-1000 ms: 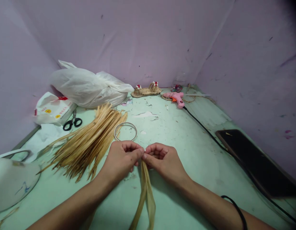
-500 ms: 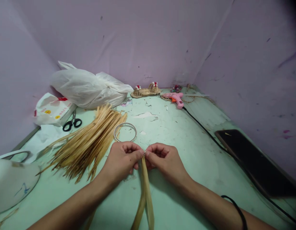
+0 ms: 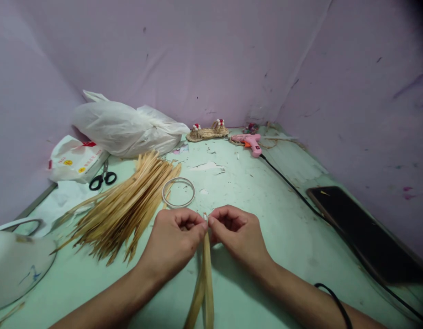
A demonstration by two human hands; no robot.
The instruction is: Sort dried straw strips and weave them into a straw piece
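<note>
My left hand (image 3: 179, 233) and my right hand (image 3: 237, 230) meet at the middle of the table, each closed in a pinch. Between their fingertips is the top end of long flat dried-leaf strips (image 3: 206, 274), which hang down toward me and part into separate lengths. A small white bit with a reddish tip pokes up at the pinched end; its kind I cannot make out. Just beyond my left hand lies a round pale ring (image 3: 178, 206). To its left spreads a loose bundle of dried-leaf strips (image 3: 125, 205).
Black-handled scissors (image 3: 103, 179) lie by a white paper box (image 3: 76, 160), near a tied white plastic bag (image 3: 125, 125). A woven piece with red and white beads (image 3: 208, 132) sits by the wall. A pink glue gun (image 3: 251, 143) trails a black cord past a phone (image 3: 365, 233).
Both hands have come slightly toward me, and the white bit at the strips' end shows more. The hanging strips have swung a little to the left.
</note>
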